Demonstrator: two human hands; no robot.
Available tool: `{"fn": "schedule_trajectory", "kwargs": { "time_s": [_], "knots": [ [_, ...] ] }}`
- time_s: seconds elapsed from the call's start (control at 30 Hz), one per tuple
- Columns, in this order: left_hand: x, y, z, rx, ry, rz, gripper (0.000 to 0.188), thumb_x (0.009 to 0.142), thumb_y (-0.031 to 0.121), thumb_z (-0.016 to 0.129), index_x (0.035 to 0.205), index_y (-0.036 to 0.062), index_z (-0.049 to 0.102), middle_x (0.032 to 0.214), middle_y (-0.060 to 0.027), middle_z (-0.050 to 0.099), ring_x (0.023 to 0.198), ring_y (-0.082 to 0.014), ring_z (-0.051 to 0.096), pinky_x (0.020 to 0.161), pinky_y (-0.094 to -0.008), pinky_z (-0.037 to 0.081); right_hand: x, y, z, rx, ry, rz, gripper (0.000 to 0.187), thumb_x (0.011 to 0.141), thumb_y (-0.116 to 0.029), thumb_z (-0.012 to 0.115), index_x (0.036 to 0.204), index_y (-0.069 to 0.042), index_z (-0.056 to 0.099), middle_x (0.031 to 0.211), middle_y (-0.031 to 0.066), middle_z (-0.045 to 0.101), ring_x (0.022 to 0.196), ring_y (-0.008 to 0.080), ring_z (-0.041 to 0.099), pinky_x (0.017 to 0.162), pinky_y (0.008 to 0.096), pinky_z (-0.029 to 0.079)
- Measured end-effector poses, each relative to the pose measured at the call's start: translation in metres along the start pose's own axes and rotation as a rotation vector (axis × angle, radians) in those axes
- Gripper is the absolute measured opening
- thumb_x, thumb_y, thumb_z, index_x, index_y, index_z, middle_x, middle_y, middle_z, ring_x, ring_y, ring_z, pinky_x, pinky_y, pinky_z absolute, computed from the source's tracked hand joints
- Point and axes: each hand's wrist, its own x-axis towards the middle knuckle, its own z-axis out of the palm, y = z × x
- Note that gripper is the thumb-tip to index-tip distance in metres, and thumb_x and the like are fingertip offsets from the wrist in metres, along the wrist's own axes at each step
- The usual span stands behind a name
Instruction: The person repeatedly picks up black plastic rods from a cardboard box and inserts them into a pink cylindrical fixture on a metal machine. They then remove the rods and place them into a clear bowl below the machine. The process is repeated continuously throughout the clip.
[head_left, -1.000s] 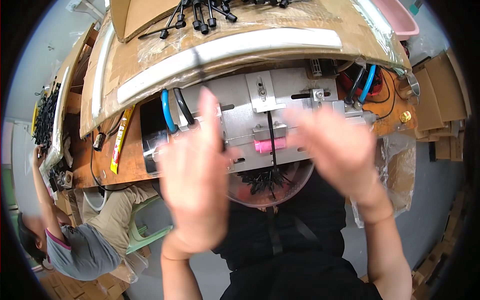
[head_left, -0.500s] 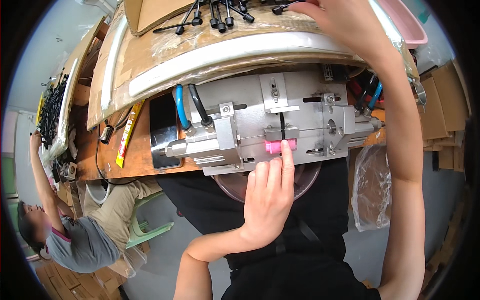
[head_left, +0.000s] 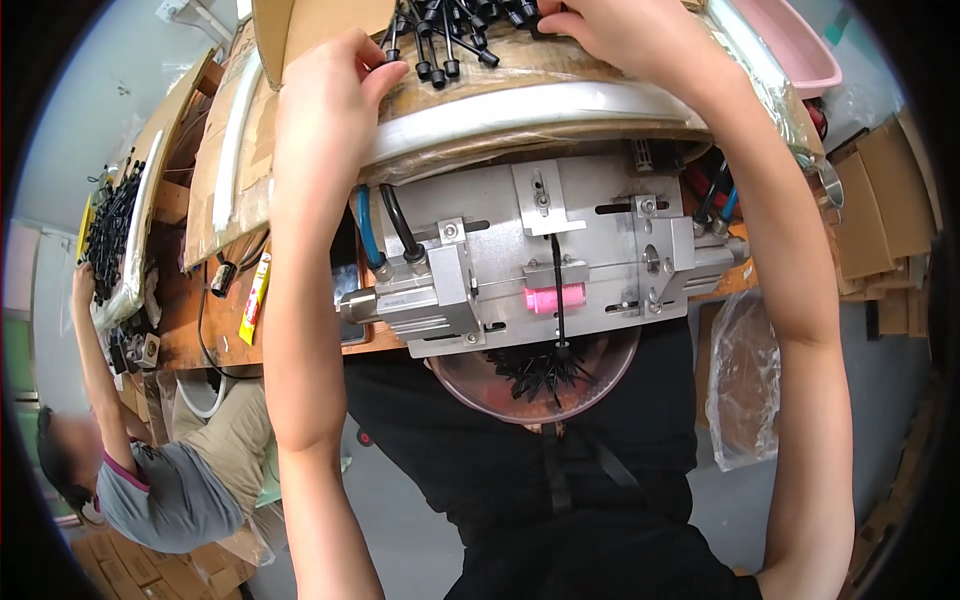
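1. Hands are both up at the far pile. Our left hand (head_left: pixel 328 100) and our right hand (head_left: pixel 625 35) reach over the cardboard (head_left: pixel 560 62) to the black sticks (head_left: pixel 450 66) with fat caps.
2. Our left thumb and finger curl close to a cap at the pile's left side. We cannot tell if they pinch it or only touch it.
3. Our right thumb and finger come near each other at a dark end on the pile's right side. They hide it in part, so we cannot tell if they grip it.
4. The black sticks lie criss-cross. We think it is best to pick one by its cap and lift gently, so its neighbours do not tag along.
5. Our arms pass on both sides of the metal machine (head_left: pixel 490 190). We should mind the blue hose (head_left: pixel 366 232) just beside our left arm, so we do not tug it.
6. One lone stick (head_left: pixel 559 270) lies down the middle of the machine, across the pink roll (head_left: pixel 545 299). Its near end is over the see-through bowl (head_left: pixel 625 375), where more black pieces sit in a bunch. We should not bump it.
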Motion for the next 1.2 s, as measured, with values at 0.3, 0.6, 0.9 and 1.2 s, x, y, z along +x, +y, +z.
{"fn": "schedule_trajectory", "kwargs": {
  "time_s": [0.3,0.6,0.9,1.2],
  "knots": [
    [-0.172,0.062,0.002,-0.150,0.188,0.262,0.042,0.074,-0.005,0.065,0.116,0.0001,0.064,0.098,-0.0090,0.061,0.082,-0.0214,0.058,0.072,-0.0311,0.046,-0.022,0.012,0.005,0.063,0.066,-0.081,0.020,0.084,-0.014,0.067,0.098,-0.002,0.072,0.088,0.0181,0.070,0.086,0.0314,0.068,0.078,0.0396,0.052],
    [-0.222,0.109,0.044,-0.105,-0.270,0.124,0.068,0.075,-0.011,0.057,0.141,-0.0048,0.044,0.103,-0.0113,0.053,0.088,-0.0260,0.051,0.081,-0.0357,0.044,-0.021,0.035,-0.036,1.137,0.111,0.106,0.044,0.091,-0.025,0.070,0.122,0.005,0.060,0.103,0.0194,0.070,0.085,0.0176,0.070,0.062,0.0212,0.055],
    [-0.213,0.104,0.041,-0.092,-0.264,0.214,0.066,0.075,-0.005,0.060,0.139,-0.0082,0.043,0.099,-0.0111,0.051,0.086,-0.0233,0.053,0.081,-0.0327,0.047,-0.104,0.029,-0.038,1.070,0.486,0.033,0.021,0.093,-0.013,0.062,0.107,0.003,0.063,0.095,0.0144,0.070,0.076,0.0166,0.063,0.060,0.0247,0.047],
    [-0.058,0.017,0.001,-0.060,0.210,0.194,0.028,0.088,-0.001,0.059,0.115,0.0081,0.063,0.098,-0.0158,0.058,0.094,-0.0324,0.060,0.082,-0.0414,0.048,-0.240,-0.096,0.061,0.659,0.222,0.053,0.062,0.069,0.010,0.076,0.128,0.010,0.056,0.099,0.0152,0.069,0.063,0.0190,0.062,0.056,0.0297,0.050]
  ]
}}
